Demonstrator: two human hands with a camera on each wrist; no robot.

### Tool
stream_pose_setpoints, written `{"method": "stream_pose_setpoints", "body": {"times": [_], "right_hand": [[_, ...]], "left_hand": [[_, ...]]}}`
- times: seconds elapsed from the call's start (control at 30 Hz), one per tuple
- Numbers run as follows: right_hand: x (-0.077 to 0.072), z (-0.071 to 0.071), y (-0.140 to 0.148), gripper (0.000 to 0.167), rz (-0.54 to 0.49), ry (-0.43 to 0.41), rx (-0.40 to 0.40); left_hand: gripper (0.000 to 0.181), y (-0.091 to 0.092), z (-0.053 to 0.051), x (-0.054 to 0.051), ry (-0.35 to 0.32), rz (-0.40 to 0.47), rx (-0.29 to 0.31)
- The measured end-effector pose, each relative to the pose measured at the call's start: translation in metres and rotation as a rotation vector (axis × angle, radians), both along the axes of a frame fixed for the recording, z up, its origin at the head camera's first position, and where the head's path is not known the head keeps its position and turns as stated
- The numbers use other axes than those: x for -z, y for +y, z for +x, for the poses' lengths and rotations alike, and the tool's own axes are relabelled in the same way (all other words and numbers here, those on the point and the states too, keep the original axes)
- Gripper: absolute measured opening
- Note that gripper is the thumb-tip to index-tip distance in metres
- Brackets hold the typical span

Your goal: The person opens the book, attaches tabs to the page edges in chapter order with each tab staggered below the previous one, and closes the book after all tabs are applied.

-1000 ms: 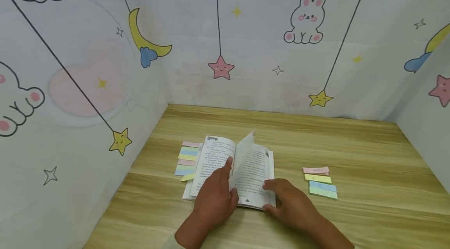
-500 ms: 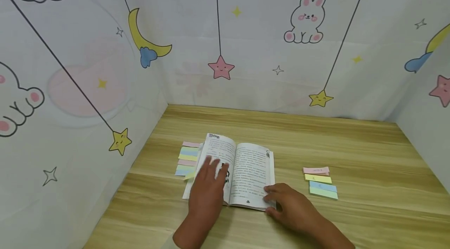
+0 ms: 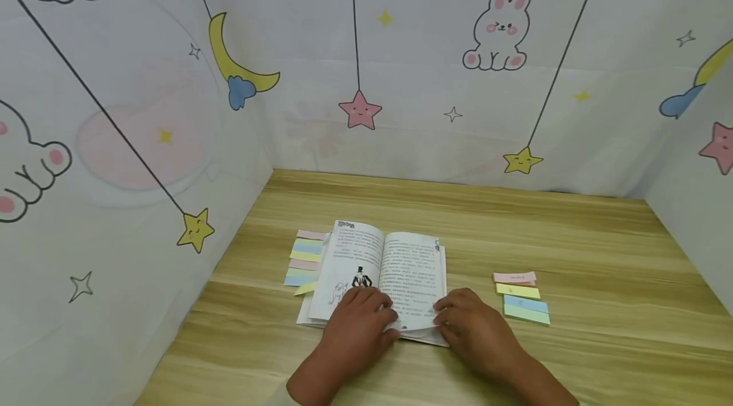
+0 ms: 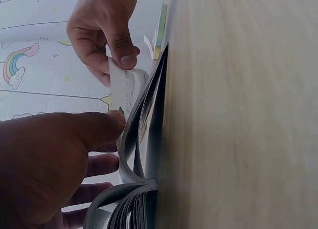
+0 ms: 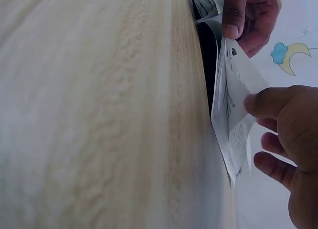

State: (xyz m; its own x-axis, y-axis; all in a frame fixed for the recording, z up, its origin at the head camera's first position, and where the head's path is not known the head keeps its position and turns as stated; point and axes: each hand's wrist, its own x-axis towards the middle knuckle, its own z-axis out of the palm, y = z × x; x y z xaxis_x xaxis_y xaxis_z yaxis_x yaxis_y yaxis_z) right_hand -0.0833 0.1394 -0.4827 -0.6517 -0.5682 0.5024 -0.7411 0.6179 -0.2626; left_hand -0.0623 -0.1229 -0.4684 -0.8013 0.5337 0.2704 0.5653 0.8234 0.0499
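An open paperback book (image 3: 355, 244) lies on the table, text on both pages and a drawing on the left one. My left hand (image 3: 357, 329) lies over the lower middle of the book, fingers bent, and pinches the bottom edge of a right-hand page (image 3: 412, 266) near the gutter. At that page's lower outer corner, my right hand (image 3: 481, 329) pinches the paper between thumb and fingers. The right wrist view shows the page (image 5: 241, 85) lifted off the sheets below. Seen from the left wrist, the right hand (image 4: 107, 33) holds its far end.
Coloured sticky tabs (image 3: 306, 259) stick out past the book's left edge. Right of the book, several sticky note pads (image 3: 521, 298) in pink, yellow, blue and green lie on the wooden table (image 3: 601, 266). White printed cloth walls (image 3: 401, 151) enclose the back and sides.
A page that stood upright was turned over to the left and smoothed. My left hand then moved down and right to the bottom edge. The right-hand page's lower edge is now lifted.
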Motion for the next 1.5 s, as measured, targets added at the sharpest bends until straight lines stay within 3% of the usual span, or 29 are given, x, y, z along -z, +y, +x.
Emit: {"method": "stream_pose_setpoints", "body": {"times": [0.13, 0.2, 0.33, 0.4, 0.5, 0.6, 0.7, 0.8, 0.87, 0.97, 1.07, 1.13, 1.2, 1.3, 1.5], "right_hand": [[-0.002, 0.001, -0.001, 0.026, -0.019, -0.009, 0.055], [-0.003, 0.003, -0.002, 0.042, -0.023, -0.035, 0.109], [-0.002, 0.005, -0.003, 0.075, -0.042, -0.063, 0.154], [0.0, 0.005, -0.002, 0.072, -0.03, -0.055, 0.14], [0.003, 0.004, -0.001, 0.056, -0.003, -0.03, 0.104], [0.006, 0.004, 0.001, 0.042, 0.016, -0.035, 0.083], [0.007, 0.004, 0.002, 0.033, 0.023, -0.048, 0.072], [0.007, 0.005, 0.002, 0.028, 0.025, -0.049, 0.061], [0.007, 0.005, 0.003, 0.027, 0.026, -0.046, 0.052], [0.007, 0.004, 0.003, 0.026, 0.023, -0.032, 0.04], [0.007, 0.003, 0.002, 0.026, 0.015, -0.012, 0.036], [0.007, 0.003, 0.001, 0.027, 0.004, 0.003, 0.035], [0.007, 0.002, 0.0, 0.028, -0.015, 0.024, 0.032], [0.005, 0.002, 0.0, 0.029, -0.044, 0.047, 0.031], [-0.001, 0.004, -0.001, 0.035, -0.095, 0.028, 0.084]], "left_hand": [[0.016, 0.001, -0.001, 0.0, -0.012, 0.014, -0.011], [0.02, 0.001, 0.0, 0.001, -0.012, 0.031, -0.019], [0.053, 0.0, -0.001, 0.002, 0.049, 0.12, -0.039], [0.07, -0.001, -0.002, 0.003, 0.123, 0.191, -0.048], [0.081, -0.003, -0.005, 0.003, 0.257, 0.279, -0.09], [0.082, -0.005, -0.007, 0.001, 0.377, 0.309, -0.191], [0.083, -0.007, -0.006, -0.003, 0.41, 0.27, -0.305], [0.078, -0.008, -0.004, -0.005, 0.369, 0.196, -0.352], [0.069, -0.007, -0.003, -0.006, 0.322, 0.13, -0.329], [0.048, -0.006, -0.002, -0.006, 0.243, 0.051, -0.219], [0.024, -0.003, -0.002, -0.005, 0.137, 0.037, -0.085], [0.016, -0.002, -0.001, -0.003, 0.07, 0.04, -0.035], [0.025, -0.001, 0.0, -0.002, 0.022, 0.037, -0.024], [0.033, -0.002, 0.0, 0.0, 0.002, 0.029, -0.037], [0.025, 0.0, -0.001, 0.0, 0.004, 0.048, -0.056]]}}
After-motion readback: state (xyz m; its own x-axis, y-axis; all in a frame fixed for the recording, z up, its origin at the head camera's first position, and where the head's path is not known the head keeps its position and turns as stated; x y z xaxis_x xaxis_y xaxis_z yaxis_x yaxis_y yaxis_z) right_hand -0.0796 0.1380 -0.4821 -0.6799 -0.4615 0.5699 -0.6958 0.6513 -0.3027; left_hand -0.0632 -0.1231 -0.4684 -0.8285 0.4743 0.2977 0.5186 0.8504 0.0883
